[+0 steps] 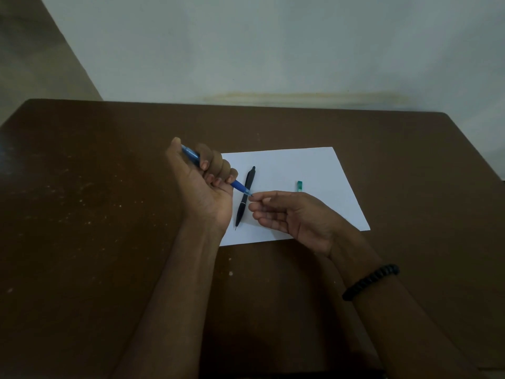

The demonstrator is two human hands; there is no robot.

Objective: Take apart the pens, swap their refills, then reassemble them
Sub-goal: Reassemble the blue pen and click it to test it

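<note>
My left hand (200, 181) is raised palm up, its fingers curled round a blue pen (240, 186) whose tip end sticks out to the right. The thumb and forefinger of my right hand (289, 212) pinch that pen's tip. Below them a black pen (245, 196) lies on a white sheet of paper (306, 170), its point toward me. A small green piece (300, 186) lies on the paper to the right of my hands.
The paper rests on a dark brown table (95, 214) that stands against a pale wall (273, 50). A black bead bracelet (370, 281) sits on my right wrist.
</note>
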